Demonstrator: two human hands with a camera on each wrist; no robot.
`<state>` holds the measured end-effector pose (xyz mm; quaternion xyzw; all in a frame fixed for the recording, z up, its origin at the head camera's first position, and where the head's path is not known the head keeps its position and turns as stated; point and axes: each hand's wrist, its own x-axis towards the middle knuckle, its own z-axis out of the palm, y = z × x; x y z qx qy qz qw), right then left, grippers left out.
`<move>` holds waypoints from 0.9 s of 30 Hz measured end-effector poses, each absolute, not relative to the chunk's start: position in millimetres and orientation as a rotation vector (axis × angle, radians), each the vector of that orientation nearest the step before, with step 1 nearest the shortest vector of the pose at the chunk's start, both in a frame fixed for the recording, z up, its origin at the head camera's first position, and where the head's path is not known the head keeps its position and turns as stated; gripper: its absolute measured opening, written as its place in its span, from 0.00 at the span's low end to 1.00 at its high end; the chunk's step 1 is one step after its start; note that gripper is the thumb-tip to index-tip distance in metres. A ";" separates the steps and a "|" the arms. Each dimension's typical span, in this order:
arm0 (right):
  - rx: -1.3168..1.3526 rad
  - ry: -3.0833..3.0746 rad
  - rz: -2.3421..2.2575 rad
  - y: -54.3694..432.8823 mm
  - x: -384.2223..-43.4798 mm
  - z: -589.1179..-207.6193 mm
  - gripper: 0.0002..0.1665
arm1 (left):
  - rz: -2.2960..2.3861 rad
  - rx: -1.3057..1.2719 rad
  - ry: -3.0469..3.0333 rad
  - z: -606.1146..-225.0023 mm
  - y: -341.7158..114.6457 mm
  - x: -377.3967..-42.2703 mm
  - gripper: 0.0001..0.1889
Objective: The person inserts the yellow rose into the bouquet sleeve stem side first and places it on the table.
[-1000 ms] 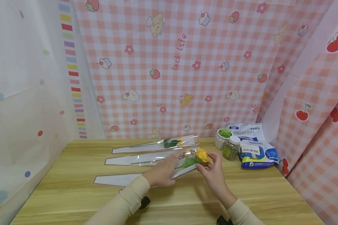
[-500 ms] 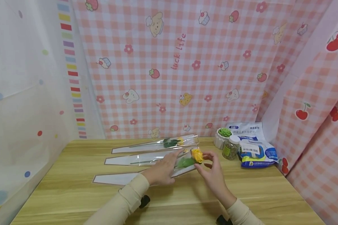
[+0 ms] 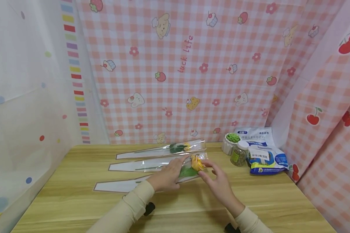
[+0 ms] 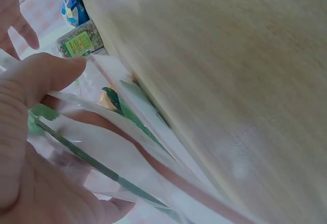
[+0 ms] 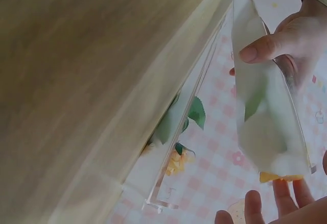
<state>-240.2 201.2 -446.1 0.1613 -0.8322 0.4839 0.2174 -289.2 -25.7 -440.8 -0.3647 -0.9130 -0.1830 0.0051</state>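
Note:
My left hand (image 3: 168, 176) grips the nearest clear-and-white flower sleeve (image 3: 116, 186), its thumb on one face and fingers on the other. A yellow rose (image 3: 197, 162) with green leaves (image 3: 188, 171) lies in the sleeve's wide right end, and its green stem (image 4: 99, 162) shows inside in the left wrist view. My right hand (image 3: 220, 184) has its fingertips at the bloom, fingers extended and thumb apart. In the right wrist view, only a strip of yellow petals (image 5: 280, 176) sticks out of the sleeve's end, against those fingertips.
Behind lie two more sleeves, a far one (image 3: 151, 152) and a middle one (image 3: 123, 166), each with a yellow flower. At the back right stand a potted succulent (image 3: 232, 139), a lidded jar (image 3: 239, 153) and blue-and-white bags (image 3: 265, 160). All sit on a wooden table (image 3: 265, 200).
The yellow rose has slid left and deeper into the nearest sleeve, with my right hand following it. My left hand stays nearly in place on the sleeve.

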 end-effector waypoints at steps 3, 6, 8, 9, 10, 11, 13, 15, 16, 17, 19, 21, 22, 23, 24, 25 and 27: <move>0.462 -2.331 1.323 201.1 -239.5 -447.3 0.20 | -0.575 -1.135 -2.869 -439.1 -24.9 -288.3 0.63; 0.498 -2.371 1.318 201.1 -240.4 -449.5 0.19 | -0.581 -1.139 -2.867 -438.5 -24.2 -287.9 0.64; 0.515 -2.396 1.336 200.9 -240.9 -450.3 0.18 | -0.586 -1.148 -2.854 -439.2 -23.6 -288.0 0.65; 0.523 -2.404 1.357 200.9 -241.1 -450.6 0.18 | -0.585 -1.152 -2.850 -439.9 -23.3 -288.3 0.66; 0.527 -2.413 1.379 201.0 -241.3 -450.7 0.18 | -0.592 -1.155 -2.847 -440.2 -22.9 -288.3 0.67; 0.527 -2.420 1.398 201.0 -241.2 -450.5 0.17 | -0.592 -1.160 -2.839 -441.0 -22.4 -288.6 0.67; 0.530 -2.423 1.450 201.4 -241.0 -450.2 0.14 | -0.591 -1.169 -2.826 -442.1 -21.6 -289.0 0.67; 0.537 -2.437 1.477 201.7 -241.5 -450.4 0.12 | -0.579 -1.179 -2.816 -442.8 -20.7 -289.1 0.66; 0.550 -2.444 1.482 202.0 -241.6 -450.4 0.11 | -0.574 -1.185 -2.813 -442.6 -20.5 -288.7 0.66; 0.567 -2.454 1.485 202.2 -241.9 -450.6 0.10 | -0.558 -1.192 -2.809 -442.8 -20.3 -288.7 0.65; 0.591 -2.476 1.472 202.8 -243.0 -451.2 0.11 | -0.532 -1.200 -2.804 -442.4 -20.1 -288.1 0.64; 0.589 -2.489 1.465 203.9 -243.6 -451.2 0.12 | -0.506 -1.201 -2.806 -442.6 -20.5 -287.8 0.64; 0.581 -2.494 1.470 204.6 -243.8 -450.9 0.13 | -0.491 -1.199 -2.808 -443.0 -20.9 -288.0 0.65; 0.567 -2.496 1.477 205.4 -244.3 -450.8 0.14 | -0.477 -1.197 -2.810 -443.3 -21.4 -288.1 0.65; 0.550 -2.496 1.482 206.1 -244.5 -450.5 0.14 | -0.467 -1.197 -2.809 -444.0 -22.2 -288.4 0.65; 0.533 -2.494 1.495 206.8 -244.7 -450.1 0.14 | -0.462 -1.195 -2.807 -445.0 -23.5 -288.7 0.65; 0.516 -2.491 1.517 208.1 -244.8 -449.3 0.14 | -0.447 -1.190 -2.804 -447.3 -27.0 -289.6 0.65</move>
